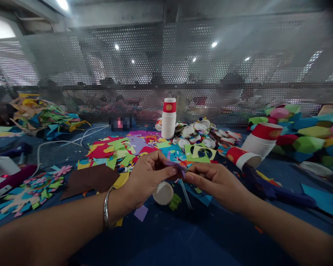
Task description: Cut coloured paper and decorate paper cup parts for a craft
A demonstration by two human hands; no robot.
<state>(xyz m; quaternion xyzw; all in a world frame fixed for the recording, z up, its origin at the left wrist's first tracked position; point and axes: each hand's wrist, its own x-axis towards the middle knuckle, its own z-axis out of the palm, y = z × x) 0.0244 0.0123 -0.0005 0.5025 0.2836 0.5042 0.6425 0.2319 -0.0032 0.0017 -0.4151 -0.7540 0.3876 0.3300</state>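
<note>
Both my hands meet over the middle of a dark blue table (166, 240). My left hand (147, 177), with a metal bangle on its wrist, pinches a small purple paper piece (179, 166) between thumb and fingers. My right hand (213, 181) pinches the same piece from the other side. Just below the hands an upturned white paper cup (162, 193) lies on the table beside a folded green scrap (174, 201) and a small purple square (141, 213).
Coloured paper scraps (119, 151) cover the table behind the hands. A stack of red-and-white cups (169, 118) stands at the back, and more cups (262, 140) lie at right near folded paper shapes (308, 136). A glue gun (266, 186) lies at right. A perforated metal screen (166, 66) closes the far side.
</note>
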